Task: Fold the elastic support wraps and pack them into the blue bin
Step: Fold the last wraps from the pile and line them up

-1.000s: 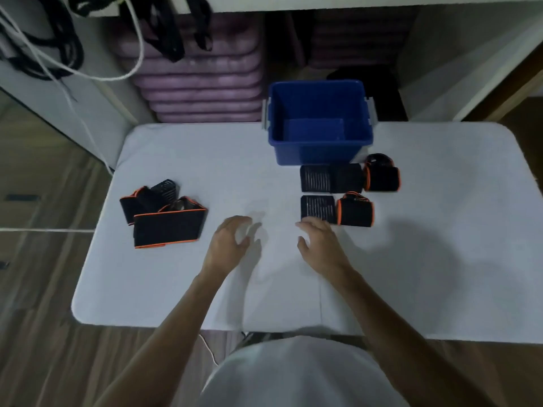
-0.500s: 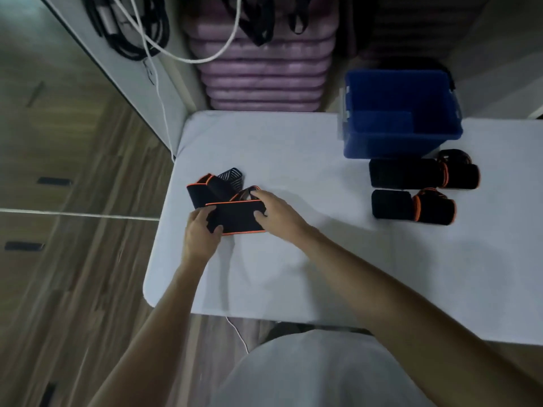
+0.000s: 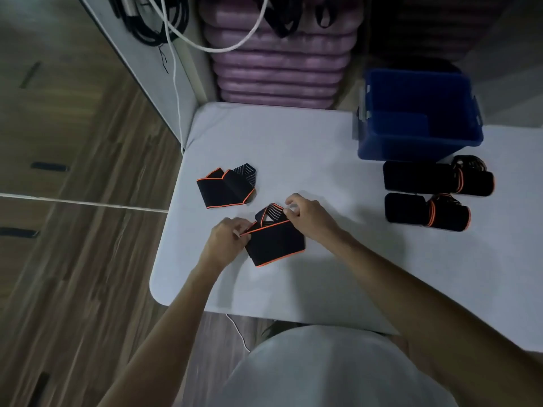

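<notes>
Left hand and right hand pinching black wrap, blue bin holding nothing visible

Tabletop cut off by right frame edge; near edge partly hidden behind torso & right forearm

Left hand covers left corner of held wrap; right hand hides its upper-right end, fingertips there can't be made out

Blue bin: near inside wall out of sight; back rim blends into dark shelf area

Two rolled wraps by the bin: dim, soft focus, strap ends at right unclear

Cables & purple stack cut by top edge
</notes>
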